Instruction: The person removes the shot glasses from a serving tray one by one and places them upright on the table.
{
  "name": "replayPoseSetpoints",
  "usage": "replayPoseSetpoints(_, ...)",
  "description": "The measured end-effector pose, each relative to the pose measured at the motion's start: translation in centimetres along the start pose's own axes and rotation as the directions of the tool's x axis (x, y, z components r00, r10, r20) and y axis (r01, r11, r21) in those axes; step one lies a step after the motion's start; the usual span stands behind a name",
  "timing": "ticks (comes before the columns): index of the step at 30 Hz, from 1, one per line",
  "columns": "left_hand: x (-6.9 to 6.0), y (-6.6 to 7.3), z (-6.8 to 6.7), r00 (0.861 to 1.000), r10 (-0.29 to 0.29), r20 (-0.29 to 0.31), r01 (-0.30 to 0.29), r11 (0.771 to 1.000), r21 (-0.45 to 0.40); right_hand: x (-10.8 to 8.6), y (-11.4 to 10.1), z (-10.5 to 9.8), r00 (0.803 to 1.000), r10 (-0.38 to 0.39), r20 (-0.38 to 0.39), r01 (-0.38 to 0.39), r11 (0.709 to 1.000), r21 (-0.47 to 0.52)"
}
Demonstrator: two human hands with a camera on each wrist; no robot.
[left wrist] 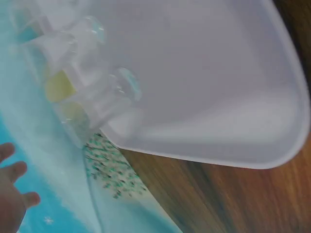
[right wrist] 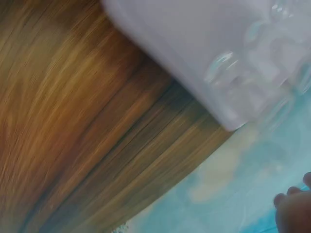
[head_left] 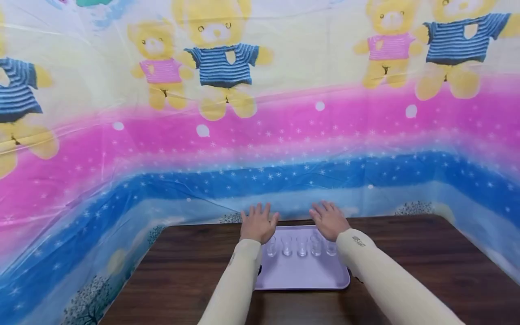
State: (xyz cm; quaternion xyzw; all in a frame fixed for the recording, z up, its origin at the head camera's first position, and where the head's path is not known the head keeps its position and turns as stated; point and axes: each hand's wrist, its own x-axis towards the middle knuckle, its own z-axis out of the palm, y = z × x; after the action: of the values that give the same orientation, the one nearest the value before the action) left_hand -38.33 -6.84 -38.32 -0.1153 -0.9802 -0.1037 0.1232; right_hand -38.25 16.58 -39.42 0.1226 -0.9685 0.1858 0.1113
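With left hand (head_left: 257, 225) and right hand (head_left: 330, 221) spread and empty, we judge the glasses (head_left: 302, 248) light, slick, fragile, best pinched mid-side.

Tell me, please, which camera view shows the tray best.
The head view: it takes in nearly all of the tray, though its sides are partly covered. The left wrist view shows a large piece, cut off at the picture's top; the right wrist view shows only a smaller, blurred piece.

Brown table (head_left: 187, 264), backdrop cloth (head_left: 284, 135) with 5 printed bears (head_left: 225, 65)
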Motion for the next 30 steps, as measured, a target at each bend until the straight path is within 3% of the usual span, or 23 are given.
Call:
replayPoseSetpoints(4,0.2,0.1,-1.0,0.999,0.033,-0.041,-0.033,0.999,-0.018,-0.7,1.9,-1.1,0.997,-0.040,-0.067,0.041,0.999,0.025)
replayPoseSetpoints(7,0.0,0.1,-1.6,0.997,0.072,-0.035,-0.075,0.995,-0.064,-2.0,3.7,-1.3,0.995,-0.044,-0.089,0.048,0.998,0.048)
replayPoseSetpoints(11,-0.8,-0.8,-2.1,0.989,0.146,0.023,-0.142,0.980,-0.138,-3.9,5.7,-0.8,0.998,-0.047,-0.047,0.051,0.994,0.093)
replayPoseSetpoints(15,-1.6,-2.6,-2.0,0.974,0.214,0.071,-0.194,0.956,-0.218,-5.3,6.7,-0.3,0.999,-0.033,0.011,0.032,0.993,0.114)
replayPoseSetpoints(21,-2.7,-5.2,-1.7,0.962,0.243,0.124,-0.189,0.921,-0.341,-6.6,7.7,0.0,0.994,-0.032,0.100,0.018,0.990,0.139)
replayPoseSetpoints(25,-3.3,-6.6,-0.9,0.962,0.229,0.151,-0.164,0.920,-0.356,-7.1,8.0,0.5,0.986,-0.056,0.158,0.034,0.990,0.138)
replayPoseSetpoints(30,-3.6,-7.8,0.2,0.961,0.238,0.141,-0.170,0.911,-0.375,-7.3,8.0,1.3,0.980,-0.101,0.169,0.077,0.986,0.147)
